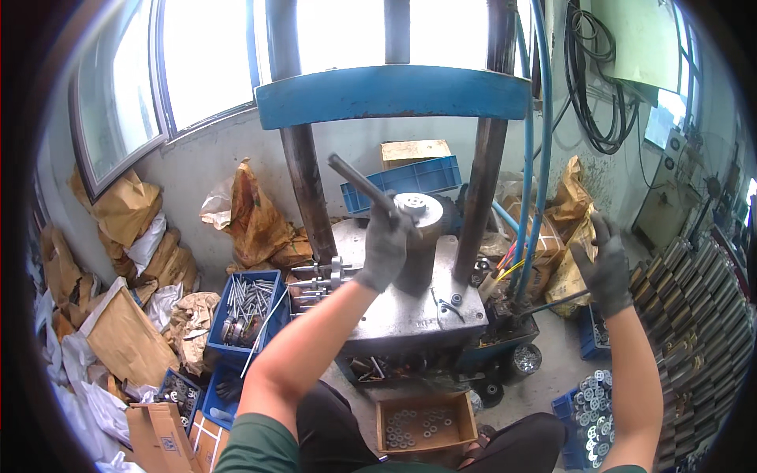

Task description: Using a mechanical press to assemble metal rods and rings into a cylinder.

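Observation:
My left hand (385, 251), in a dark grey glove, is closed round a grey metal bar (356, 178) that slants up and left from its fingers. Just beyond that hand, a dark cylindrical block (421, 264) stands on the steel press table (371, 319). A silver disc (418, 208) with small holes at its hub lies on top of the block. My right hand (605, 272), also gloved, is raised off to the right; its thumb and fingers are apart, with nothing visible in them. Slightly blurred, it is nearest the stacked metal parts.
A blue crossbeam (394, 96) spans the press columns. Shafts with discs (323, 284) and pliers (448, 307) rest on the table. Blue bins hold rods (251, 303) and discs (593, 410). A tray of washers (426, 443) sits before me. Metal parts (686, 315) are stacked right.

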`<state>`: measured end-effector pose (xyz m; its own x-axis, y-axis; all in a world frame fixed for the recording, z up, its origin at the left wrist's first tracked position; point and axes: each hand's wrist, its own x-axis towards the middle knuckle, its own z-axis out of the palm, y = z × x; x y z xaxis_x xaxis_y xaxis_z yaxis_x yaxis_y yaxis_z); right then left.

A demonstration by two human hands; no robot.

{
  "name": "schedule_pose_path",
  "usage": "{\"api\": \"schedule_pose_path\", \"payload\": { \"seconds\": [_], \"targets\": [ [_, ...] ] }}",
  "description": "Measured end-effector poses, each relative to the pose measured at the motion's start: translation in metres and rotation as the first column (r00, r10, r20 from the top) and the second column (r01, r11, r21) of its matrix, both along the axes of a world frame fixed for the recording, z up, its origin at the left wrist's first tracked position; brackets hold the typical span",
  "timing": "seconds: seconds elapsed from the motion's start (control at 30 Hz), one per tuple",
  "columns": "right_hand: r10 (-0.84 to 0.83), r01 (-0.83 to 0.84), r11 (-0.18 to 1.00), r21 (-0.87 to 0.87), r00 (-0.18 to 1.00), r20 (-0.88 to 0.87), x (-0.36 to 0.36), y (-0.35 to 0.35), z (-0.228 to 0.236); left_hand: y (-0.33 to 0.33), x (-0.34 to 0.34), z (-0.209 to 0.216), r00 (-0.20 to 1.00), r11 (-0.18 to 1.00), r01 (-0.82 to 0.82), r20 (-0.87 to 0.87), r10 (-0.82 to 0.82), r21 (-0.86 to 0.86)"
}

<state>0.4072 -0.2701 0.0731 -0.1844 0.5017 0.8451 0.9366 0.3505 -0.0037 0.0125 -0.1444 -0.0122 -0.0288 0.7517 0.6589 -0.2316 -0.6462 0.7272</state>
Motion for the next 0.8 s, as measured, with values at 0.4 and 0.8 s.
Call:
{"api": "schedule_pose_path", "payload": {
  "seconds": [0.4, 0.8],
  "targets": [
    [-0.425, 0.393, 0.82, -0.417, 0.905, 0.018, 0.012, 0.056, 0.016, 0.123, 0.003, 0.042, 0.924, 0.927, -0.362, -0.17, 0.342, -0.103],
    [-0.421, 0.369, 0.799, -0.476, 0.907, -0.003, 0.007, 0.04, 0.016, 0.1, 0.009, 0.08, 0.544, 0.859, -0.474, -0.702, 0.459, 0.195]
  ]
}}
